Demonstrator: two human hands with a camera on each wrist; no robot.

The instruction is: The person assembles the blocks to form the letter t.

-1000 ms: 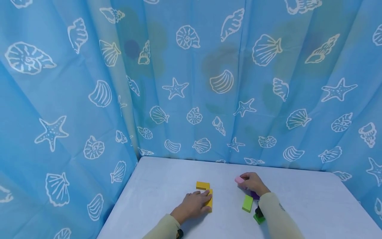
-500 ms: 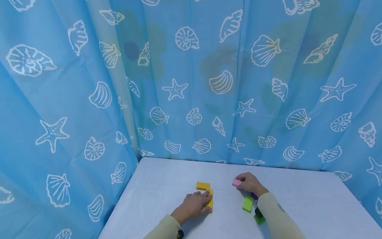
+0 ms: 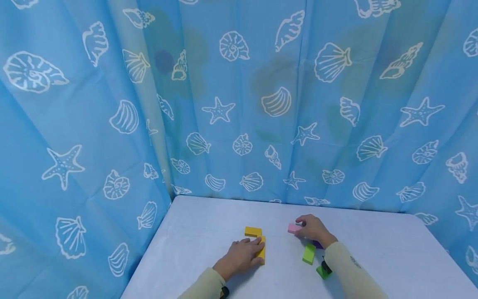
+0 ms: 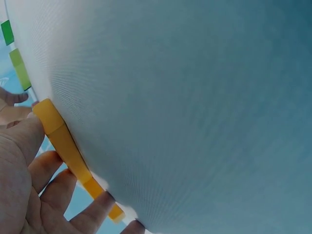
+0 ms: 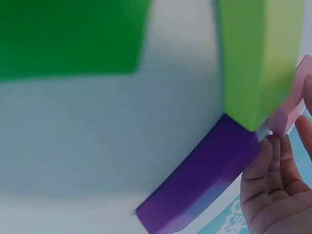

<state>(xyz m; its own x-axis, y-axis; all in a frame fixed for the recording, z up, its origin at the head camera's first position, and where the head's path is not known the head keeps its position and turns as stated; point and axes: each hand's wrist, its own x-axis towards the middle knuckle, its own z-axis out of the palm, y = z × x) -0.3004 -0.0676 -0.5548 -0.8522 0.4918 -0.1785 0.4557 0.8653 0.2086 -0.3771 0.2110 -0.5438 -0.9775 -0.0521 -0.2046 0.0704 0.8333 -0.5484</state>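
My left hand [image 3: 240,255] lies over a yellow block [image 3: 263,251] and holds it at the table. In the left wrist view, its thumb is at one end of that block and the fingers reach along its side. Another yellow block [image 3: 253,231] lies crosswise at the far end. To the right, my right hand [image 3: 315,230] holds a pink block [image 5: 290,105] by its fingertips; part of the block is covered by the fingers. Partly under the right wrist in the head view is a purple block [image 5: 200,175], its end against a light green block [image 5: 248,63].
Near the right forearm sits a darker green block [image 3: 323,272], partly hidden by the wrist camera. White cloth covers the table [image 3: 209,220]. A blue curtain [image 3: 239,124] with shell prints hangs along the table's back and left edges.
The right hand has shifted slightly left and brought the pink block with it, which also turned a little. Left hand and yellow blocks stay in place.
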